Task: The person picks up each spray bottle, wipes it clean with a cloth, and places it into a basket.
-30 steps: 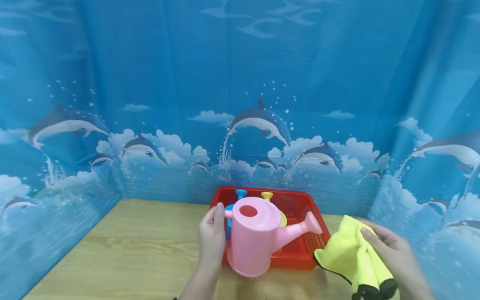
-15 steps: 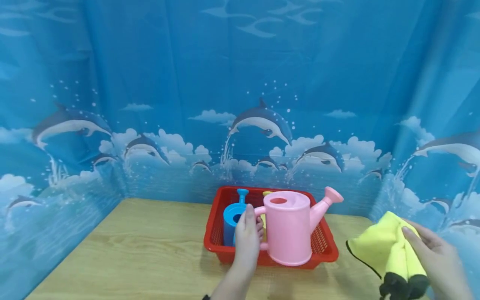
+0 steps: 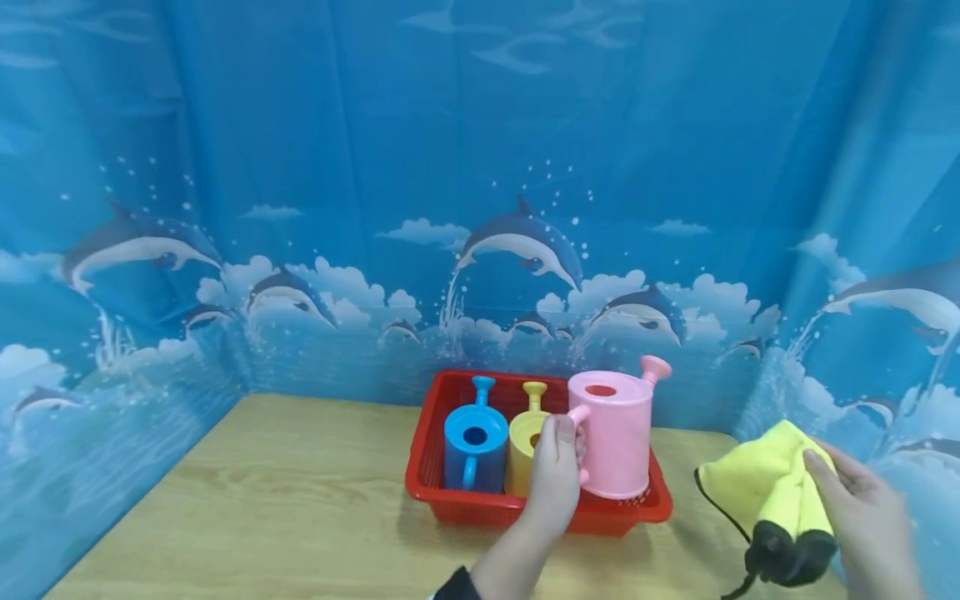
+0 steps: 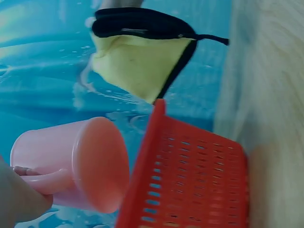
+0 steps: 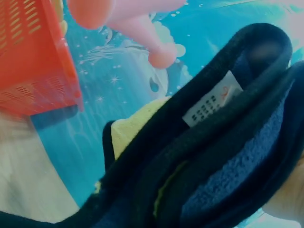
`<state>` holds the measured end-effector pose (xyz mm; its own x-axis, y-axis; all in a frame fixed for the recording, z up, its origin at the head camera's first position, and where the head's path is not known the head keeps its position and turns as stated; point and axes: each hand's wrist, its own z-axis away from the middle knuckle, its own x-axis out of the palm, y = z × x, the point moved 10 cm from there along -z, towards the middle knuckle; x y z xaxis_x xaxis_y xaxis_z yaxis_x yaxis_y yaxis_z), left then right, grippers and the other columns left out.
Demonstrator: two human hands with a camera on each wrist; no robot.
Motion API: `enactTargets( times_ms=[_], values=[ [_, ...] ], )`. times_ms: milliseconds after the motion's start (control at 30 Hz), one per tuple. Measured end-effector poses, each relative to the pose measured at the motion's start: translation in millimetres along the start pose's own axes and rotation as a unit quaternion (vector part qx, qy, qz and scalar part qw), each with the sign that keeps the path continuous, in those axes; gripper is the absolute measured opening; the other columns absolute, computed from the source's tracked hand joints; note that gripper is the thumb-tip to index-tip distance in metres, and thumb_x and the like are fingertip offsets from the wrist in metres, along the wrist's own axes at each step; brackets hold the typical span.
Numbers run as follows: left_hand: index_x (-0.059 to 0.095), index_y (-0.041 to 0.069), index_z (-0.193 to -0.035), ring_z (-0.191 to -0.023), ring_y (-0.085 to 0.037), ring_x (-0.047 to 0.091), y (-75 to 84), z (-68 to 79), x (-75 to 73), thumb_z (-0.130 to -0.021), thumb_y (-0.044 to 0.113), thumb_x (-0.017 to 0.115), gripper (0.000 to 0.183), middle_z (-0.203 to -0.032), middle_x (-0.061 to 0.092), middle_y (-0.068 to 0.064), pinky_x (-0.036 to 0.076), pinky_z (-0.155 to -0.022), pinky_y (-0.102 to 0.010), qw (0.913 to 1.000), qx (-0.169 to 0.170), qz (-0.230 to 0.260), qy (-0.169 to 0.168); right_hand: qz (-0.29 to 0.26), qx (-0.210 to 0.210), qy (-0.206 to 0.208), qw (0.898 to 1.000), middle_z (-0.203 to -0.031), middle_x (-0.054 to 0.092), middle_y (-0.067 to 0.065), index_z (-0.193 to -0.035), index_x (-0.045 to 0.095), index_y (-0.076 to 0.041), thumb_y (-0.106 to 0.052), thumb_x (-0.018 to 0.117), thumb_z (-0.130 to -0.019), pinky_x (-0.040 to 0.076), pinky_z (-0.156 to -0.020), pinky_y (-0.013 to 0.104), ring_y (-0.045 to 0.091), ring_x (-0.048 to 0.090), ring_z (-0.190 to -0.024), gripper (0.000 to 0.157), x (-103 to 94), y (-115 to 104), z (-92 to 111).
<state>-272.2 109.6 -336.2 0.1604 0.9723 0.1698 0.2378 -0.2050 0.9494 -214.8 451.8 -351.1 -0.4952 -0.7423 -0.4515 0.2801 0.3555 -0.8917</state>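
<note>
My left hand (image 3: pixel 557 477) grips the handle of a pink watering can (image 3: pixel 618 442), spout toward the back right. The can is upright over the right end of a red plastic basket (image 3: pixel 480 513). In the left wrist view the can's round base (image 4: pixel 104 166) shows beside the basket's rim. A blue watering can (image 3: pixel 476 457) and a yellow watering can (image 3: pixel 521 473), partly behind my left hand, stand in the basket. My right hand (image 3: pixel 866 508) pinches a folded yellow cloth with black edging (image 3: pixel 772 479), held right of the basket. A white label (image 5: pixel 211 99) shows among its folds.
The basket stands on a wood-grain table (image 3: pixel 285 500). A blue curtain with printed dolphins (image 3: pixel 360 167) encloses the back and both sides. A black cord (image 4: pixel 213 38) hangs from the cloth.
My left hand has carried the pink watering can right and farther back, uncovering the blue and yellow cans. My right hand has shifted to the right with the cloth.
</note>
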Motion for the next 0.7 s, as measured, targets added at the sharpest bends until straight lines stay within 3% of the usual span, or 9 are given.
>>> enactTargets(
  times_ms=[167, 300, 533, 700],
  values=[
    [0.041, 0.013, -0.101, -0.076, -0.014, 0.043, -12.1, -4.4, 13.4, -0.097, 0.041, 0.037, 0.028, -0.080, 0.041, -0.001, 0.040, -0.067, -0.025, 0.9993, -0.008, -0.023, -0.029, 0.043, -0.019, 0.022, 0.999, -0.142, 0.028, 0.025, -0.143, 0.023, -0.013, -0.064, 0.035, -0.087, 0.043, -0.083, 0.050, 0.042, 0.034, -0.121, 0.077, -0.2, -7, 2],
    [0.041, 0.011, -0.101, -0.075, -0.014, 0.042, -21.0, -9.1, 14.8, -0.098, 0.038, 0.036, 0.028, -0.080, 0.041, -0.001, 0.038, -0.067, -0.026, 0.9994, -0.002, -0.031, -0.017, 0.048, -0.040, 0.022, 0.998, -0.141, 0.032, 0.021, -0.141, 0.027, -0.016, -0.064, 0.038, -0.086, 0.046, -0.078, 0.039, 0.035, 0.040, -0.118, 0.074, 2.8, -13, 4],
    [0.041, 0.009, -0.105, -0.084, -0.015, 0.045, -38.3, -13.4, 20.0, -0.099, 0.037, 0.033, 0.029, -0.087, 0.045, -0.002, 0.042, -0.076, -0.034, 0.9990, -0.019, -0.038, 0.016, 0.048, -0.052, 0.012, 0.997, -0.140, 0.031, 0.022, -0.141, 0.026, -0.015, -0.063, 0.037, -0.087, 0.037, -0.090, 0.054, 0.041, 0.032, -0.123, 0.073, 8.5, -13, 6],
    [0.041, 0.008, -0.106, -0.083, -0.015, 0.047, -44.9, -15.5, 23.7, -0.099, 0.035, 0.032, 0.030, -0.085, 0.046, -0.002, 0.044, -0.077, -0.037, 0.9971, -0.019, -0.065, 0.034, 0.060, -0.055, 0.024, 0.996, -0.139, 0.033, 0.023, -0.141, 0.027, -0.014, -0.062, 0.037, -0.088, 0.039, -0.087, 0.053, 0.041, 0.034, -0.122, 0.073, 6.2, -15, 6]
  ],
)
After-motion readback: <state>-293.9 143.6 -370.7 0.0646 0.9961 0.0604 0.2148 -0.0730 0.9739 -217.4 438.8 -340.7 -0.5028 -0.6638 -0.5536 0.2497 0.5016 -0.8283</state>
